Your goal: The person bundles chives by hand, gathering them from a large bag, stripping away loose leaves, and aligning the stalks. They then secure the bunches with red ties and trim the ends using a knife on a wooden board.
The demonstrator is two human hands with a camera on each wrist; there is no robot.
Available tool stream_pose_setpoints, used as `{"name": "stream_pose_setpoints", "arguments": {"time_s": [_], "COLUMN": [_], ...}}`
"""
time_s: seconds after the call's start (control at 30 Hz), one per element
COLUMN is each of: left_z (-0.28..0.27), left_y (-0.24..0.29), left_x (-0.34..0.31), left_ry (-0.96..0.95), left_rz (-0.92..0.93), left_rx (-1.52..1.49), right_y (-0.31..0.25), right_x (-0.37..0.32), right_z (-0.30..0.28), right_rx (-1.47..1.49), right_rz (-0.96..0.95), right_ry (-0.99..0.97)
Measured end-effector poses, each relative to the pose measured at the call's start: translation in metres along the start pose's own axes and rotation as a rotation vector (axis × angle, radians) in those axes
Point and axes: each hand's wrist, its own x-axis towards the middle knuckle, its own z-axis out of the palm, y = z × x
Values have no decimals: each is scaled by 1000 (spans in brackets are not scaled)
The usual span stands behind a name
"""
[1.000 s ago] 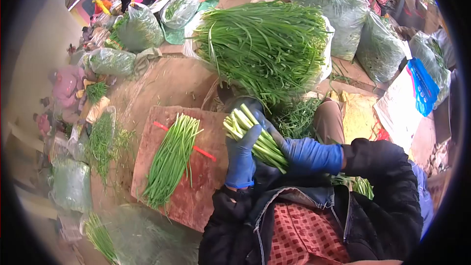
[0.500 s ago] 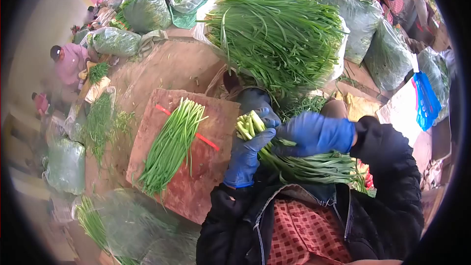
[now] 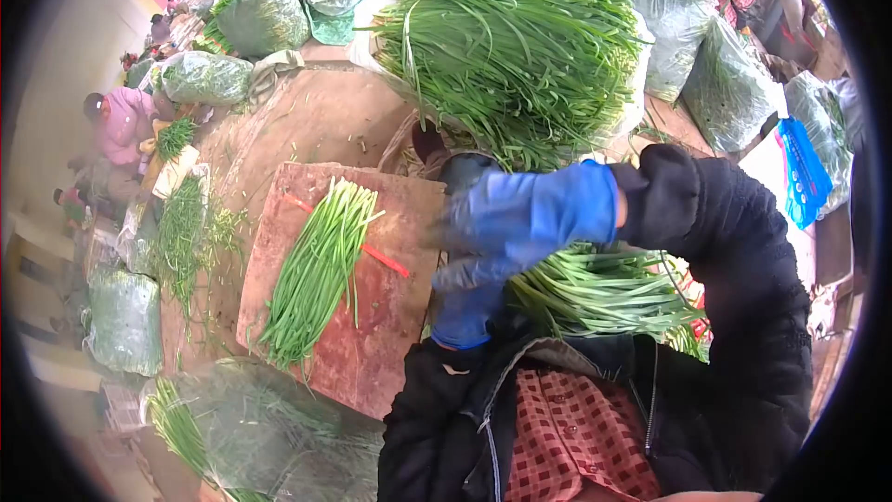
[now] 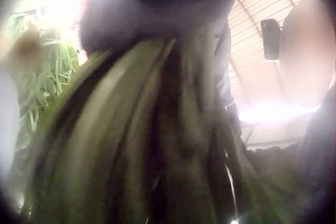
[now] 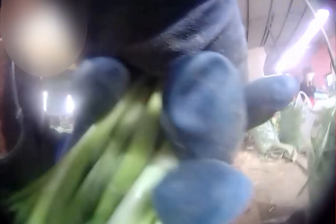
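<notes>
A bunch of garlic chives [image 3: 604, 288], long flat leaves with pale stems, lies across the person's lap. My left hand [image 3: 465, 311], in a blue glove, grips it near the stem ends, partly hidden behind the right. Over it is my right hand [image 3: 530, 218], also blue-gloved and blurred, its fingers reaching left. Pale stems [image 5: 121, 166] run up beneath a dark palm among blue fingers in the right wrist view. Leaves [image 4: 121, 145] fan downward in the left wrist view. Another chive bundle [image 3: 321, 270] rests on a reddish board, across a red strip [image 3: 386, 261].
The worn board [image 3: 372, 372] stands left of the lap. Ahead is a large heap of chives [image 3: 511, 56] in a white bag. Filled plastic bags [image 3: 729, 93] line the right and back. A plastic-covered pile [image 3: 269, 428] is at lower left. A person in pink [image 3: 125, 125] sits at far left.
The right hand has moved up and left from beside the stems to over the left hand. The bunch's leaves have swung from pointing down-right to spreading right. The bundle on the board stays put.
</notes>
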Motion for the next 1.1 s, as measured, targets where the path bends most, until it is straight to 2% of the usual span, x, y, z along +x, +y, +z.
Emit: {"name": "stream_pose_setpoints", "arguments": {"time_s": [0.07, 0.1, 0.13, 0.2, 0.23, 0.27, 0.3, 0.33, 0.4, 0.47, 0.53, 0.6, 0.63, 0.67, 0.73, 0.77, 0.8, 0.87, 0.9, 0.93, 1.0, 1.07, 1.1], "left_z": [-6, -10, -13, -18, -17, -14, -5, -4, 0, -5, -5, -18, -20, -41, -37, -31, -15, -18, -20, -21, -25, -37, -50], "left_y": [6, 9, 12, 17, 20, 23, 31, 34, 35, 32, 38, 33, 31, 21, -1, 2, 13, 17, 19, 22, 39, 73, 97], "left_x": [7, 11, 14, 17, 17, 18, 16, 18, 20, 25, 25, 18, 9, 9, -1, 9, -3, -5, -7, -8, -9, -13, -19], "left_ry": [22, 29, 39, 67, 120, 173, 255, 293, 321, 298, 291, 128, 2, -207, -168, -122, -13, 58, 66, 150, 274, 430, 491], "left_rz": [-41, -44, -43, -28, -19, -7, -23, -23, 0, 42, 20, 49, 174, 100, 94, 416, 143, -90, -93, -85, -20, 16, 9], "left_rx": [-80, -114, -129, -128, -233, -339, -513, -550, -550, -461, -384, -336, -202, -23, 54, 443, -91, -111, -113, -155, -215, -309, -208], "right_y": [-5, -6, 7, 7, -6, 5, -7, -14, -23, -12, -2, -3, -6, -6, 0, 2, 3, 3, 2, 1, -5, -1, 10], "right_x": [-24, -24, -33, -37, -48, -51, -49, -45, -38, -31, -30, -28, -28, -27, -19, -11, -7, -8, -6, -5, -7, -10, -20], "right_z": [-25, -21, -22, 8, 11, 60, 72, 81, 85, 109, 114, 105, 94, 84, 82, 87, 90, 88, 86, 82, 65, 62, 64], "right_rx": [413, 974, 664, 1126, 809, 497, 634, 773, 1168, 1285, 1413, 1432, 1405, 1377, 1364, 1200, 1033, 1101, 1101, 1100, 1123, 1246, 1411], "right_rz": [-35, 165, 212, 26, 242, 268, 262, 255, 271, 253, 328, 315, 331, 345, 273, 176, 82, 114, 165, 214, 205, 193, 251], "right_ry": [458, 477, 483, 453, 374, 452, 498, 539, 627, 713, 623, 644, 643, 646, 591, 544, 498, 453, 363, 275, 230, 156, 148]}}
